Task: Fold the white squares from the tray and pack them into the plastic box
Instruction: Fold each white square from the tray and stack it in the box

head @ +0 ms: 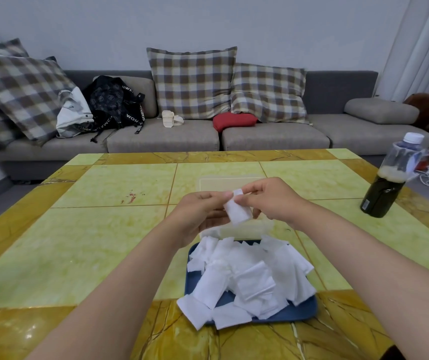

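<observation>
**Item in hand: one white square, mid-fold, above the box**

1. Left hand [203, 211]: fingers curled, thumb and forefinger pinching the upper left edge of the square.
2. Right hand [273, 201]: fingertips pinching the same upper end from the other side. The two hands meet almost tip to tip.
3. Held square [238, 211]: already narrowed to an oblong. Its long axis runs from the pinch down and slightly toward my right hand, and the lower end hangs free.
4. Plastic box [244, 229]: translucent, directly under and just beyond both hands, with its long side running left to right. The contents cannot be made out. I judge the drop to be short and straight down, with the right hand a little nearer the box's middle.
5. Blue tray [309, 307]: on my side of the hands, touching or just beside the box.
6. Loose white squares [247, 276]: heaped on the tray, several overhanging its rim. I judge that much remains to fold.
7. Tabletop [104, 229]: yellow-green tiles, under everything.
8. Bottle [389, 183]: dark liquid, well off to the right of my right hand.
</observation>
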Available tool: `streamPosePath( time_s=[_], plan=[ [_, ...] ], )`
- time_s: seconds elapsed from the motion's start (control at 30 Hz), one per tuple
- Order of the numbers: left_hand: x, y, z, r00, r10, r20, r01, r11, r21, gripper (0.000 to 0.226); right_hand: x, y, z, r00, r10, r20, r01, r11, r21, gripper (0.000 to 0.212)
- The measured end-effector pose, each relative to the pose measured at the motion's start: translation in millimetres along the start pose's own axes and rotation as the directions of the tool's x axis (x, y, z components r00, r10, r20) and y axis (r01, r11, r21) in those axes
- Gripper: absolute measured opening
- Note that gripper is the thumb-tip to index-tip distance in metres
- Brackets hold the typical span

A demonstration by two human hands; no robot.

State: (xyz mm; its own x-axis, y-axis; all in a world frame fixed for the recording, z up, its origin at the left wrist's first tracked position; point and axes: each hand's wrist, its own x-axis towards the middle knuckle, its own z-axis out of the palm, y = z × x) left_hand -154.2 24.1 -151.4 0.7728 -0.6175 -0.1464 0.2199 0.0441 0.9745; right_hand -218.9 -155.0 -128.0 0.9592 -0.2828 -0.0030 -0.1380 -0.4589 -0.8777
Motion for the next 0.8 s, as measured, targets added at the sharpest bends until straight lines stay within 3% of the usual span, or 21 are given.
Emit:
streamPosePath(
  time_s=[0.2,0.3,0.4,0.5,0.53,0.7,0.8],
  plan=[
    [5.4,-5.8,14.4,0.994,-0.03,-0.108,0.028,0.999,-0.016,0.024,-5.1,7.2,-7.9,0.999,0.042,0.002,-0.042,0.999,0.032,0.013],
    [9.7,-9.1,19.0,0.98,-0.105,-0.169,0.102,0.994,-0.025,0.024,-7.3,17.9,-19.2,0.999,-0.014,-0.046,0.002,0.967,-0.253,0.019],
    [12.4,-10.1,22.3,0.967,-0.154,-0.202,0.144,0.988,-0.063,0.027,-12.8,30.6,-30.0,0.997,0.065,0.042,-0.027,0.803,-0.595,0.013],
    [12.4,-11.4,27.7,0.967,-0.173,-0.186,0.169,0.985,-0.04,0.024,-17.1,40.7,-26.0,0.973,0.194,0.122,-0.029,0.631,-0.776,0.054],
    [12.6,-12.6,29.8,0.967,-0.178,-0.182,0.175,0.984,-0.029,0.023,-17.4,44.5,-23.9,0.972,0.2,0.126,-0.019,0.597,-0.802,0.059],
    [14.2,-19.1,30.1,0.96,-0.152,-0.236,0.169,0.984,0.051,0.027,-15.1,51.6,-20.2,0.976,0.15,0.156,0.027,0.632,-0.775,0.011],
    [16.3,-21.0,26.8,0.944,-0.058,-0.324,0.115,0.981,0.159,0.025,-9.5,50.4,-26.7,0.99,0.09,0.107,-0.003,0.775,-0.632,0.029]
  ],
)
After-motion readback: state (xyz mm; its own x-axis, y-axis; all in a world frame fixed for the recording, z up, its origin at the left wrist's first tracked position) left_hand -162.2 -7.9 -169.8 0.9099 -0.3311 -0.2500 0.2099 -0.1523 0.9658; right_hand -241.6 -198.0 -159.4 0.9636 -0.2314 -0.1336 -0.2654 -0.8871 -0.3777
